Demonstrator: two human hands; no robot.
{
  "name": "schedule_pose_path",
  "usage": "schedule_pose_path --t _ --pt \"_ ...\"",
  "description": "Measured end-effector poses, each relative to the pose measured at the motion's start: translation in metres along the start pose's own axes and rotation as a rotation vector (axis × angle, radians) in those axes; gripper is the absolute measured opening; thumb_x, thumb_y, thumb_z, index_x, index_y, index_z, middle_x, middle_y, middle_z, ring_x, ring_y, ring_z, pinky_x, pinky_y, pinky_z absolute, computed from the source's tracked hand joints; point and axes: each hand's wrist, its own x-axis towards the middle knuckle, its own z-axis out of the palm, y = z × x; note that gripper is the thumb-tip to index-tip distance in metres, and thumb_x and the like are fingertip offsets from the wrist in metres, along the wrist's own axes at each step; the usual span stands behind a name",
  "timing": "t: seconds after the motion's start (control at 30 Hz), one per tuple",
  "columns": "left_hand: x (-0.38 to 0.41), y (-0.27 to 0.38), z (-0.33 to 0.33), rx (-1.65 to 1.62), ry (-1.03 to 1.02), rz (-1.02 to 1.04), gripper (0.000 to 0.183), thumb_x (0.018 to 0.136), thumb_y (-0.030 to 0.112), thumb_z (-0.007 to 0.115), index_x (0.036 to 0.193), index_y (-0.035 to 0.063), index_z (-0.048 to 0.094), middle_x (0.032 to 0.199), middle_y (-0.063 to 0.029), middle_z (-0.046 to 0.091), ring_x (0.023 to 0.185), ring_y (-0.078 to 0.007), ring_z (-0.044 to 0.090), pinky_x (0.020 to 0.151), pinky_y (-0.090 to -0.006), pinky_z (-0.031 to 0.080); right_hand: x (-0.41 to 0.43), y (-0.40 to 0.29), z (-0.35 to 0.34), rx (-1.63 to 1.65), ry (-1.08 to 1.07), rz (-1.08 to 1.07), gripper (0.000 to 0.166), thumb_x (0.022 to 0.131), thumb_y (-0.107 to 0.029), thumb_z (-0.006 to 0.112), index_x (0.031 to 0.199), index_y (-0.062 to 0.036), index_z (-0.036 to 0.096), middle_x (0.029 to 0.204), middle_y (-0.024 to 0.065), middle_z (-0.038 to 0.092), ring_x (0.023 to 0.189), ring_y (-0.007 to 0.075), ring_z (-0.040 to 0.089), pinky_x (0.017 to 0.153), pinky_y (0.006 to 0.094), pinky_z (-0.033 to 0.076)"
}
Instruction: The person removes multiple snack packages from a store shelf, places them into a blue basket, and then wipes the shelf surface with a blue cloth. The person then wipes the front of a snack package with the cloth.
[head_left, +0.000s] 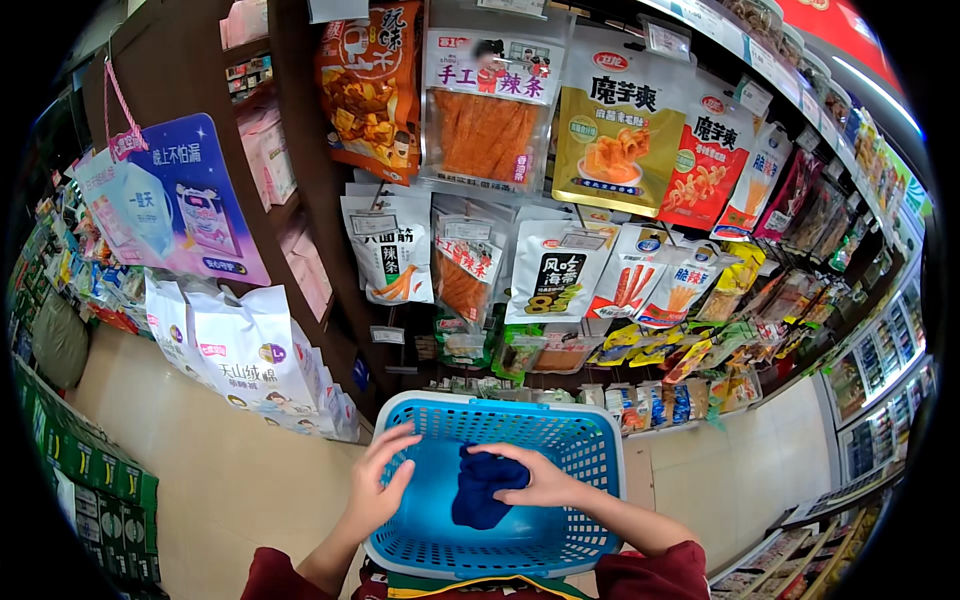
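My right hand (536, 472) grips a bunched dark blue cloth (481, 491), with the thumb and fingers around its right side. The cloth hangs over the inside of a blue plastic shopping basket (420, 517) with perforated walls and a pale rim. Near the basket's left rim, my left hand (382, 469) holds nothing, its fingers spread and slightly curled. Apart from the cloth, I see only the basket's smooth blue floor inside it. Whether the cloth touches that floor, I cannot tell.
Snack bags (487, 112) hang from hooks on a shop rack ahead, curving away to the right. At the left, white packages (244, 360) hang beside a dark shelf end (300, 150) with a purple sign (187, 195). Green cartons (105, 480) are stacked at lower left on the tiled floor.
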Motion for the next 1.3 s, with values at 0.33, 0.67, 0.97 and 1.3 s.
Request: schedule_pose_path --t 0.33,0.67,0.97,1.3 --pt "-0.005 0.010 0.036 -1.060 -0.254 -0.690 0.048 0.099 0.020 0.054 0.141 0.0045 0.035 0.134 -0.0125 0.049 0.122 -0.0254 0.054 0.100 -0.0416 0.049 0.009 -0.028 0.050 -0.513 0.224 -0.257 0.074 0.073 -0.024 0.080 0.135 -0.0064 0.044 0.136 0.0178 0.048 0.125 0.0394 0.044 0.106 0.0503 0.035" --pt "-0.010 -0.001 0.040 -1.450 -0.382 -0.716 0.050 0.095 0.010 0.053 0.142 0.0047 0.036 0.134 -0.0106 0.048 0.127 -0.0213 0.045 0.106 -0.0377 0.037 0.016 0.002 0.066 -0.173 0.419 -0.264 0.034 0.075 -0.003 0.068 0.108 0.0006 0.060 0.109 0.0212 0.063 0.103 0.0336 0.064 0.093 0.0394 0.049" --pt "0.061 -0.004 -0.016 -0.655 -0.024 -0.218 0.062 0.096 0.022 0.055 0.149 0.0036 0.029 0.151 -0.0095 0.037 0.139 -0.0249 0.036 0.112 -0.0370 0.031 0.060 -0.023 -0.001 -0.136 0.485 -0.400 0.036 0.061 0.001 0.051 0.095 0.0021 0.063 0.108 0.0143 0.065 0.101 0.0249 0.062 0.095 0.0329 0.044" --pt "0.226 -0.119 -0.043 -0.232 0.704 -0.095 0.064 0.092 0.014 0.055 0.147 -0.0032 0.027 0.148 -0.0241 0.036 0.137 -0.0325 0.037 0.110 -0.0372 0.032 0.234 0.012 -0.057 0.040 0.564 -0.235 0.079 0.076 0.004 0.051 0.151 -0.0077 0.028 0.153 0.0102 0.031 0.111 0.0167 0.051 0.080 0.0268 0.045"
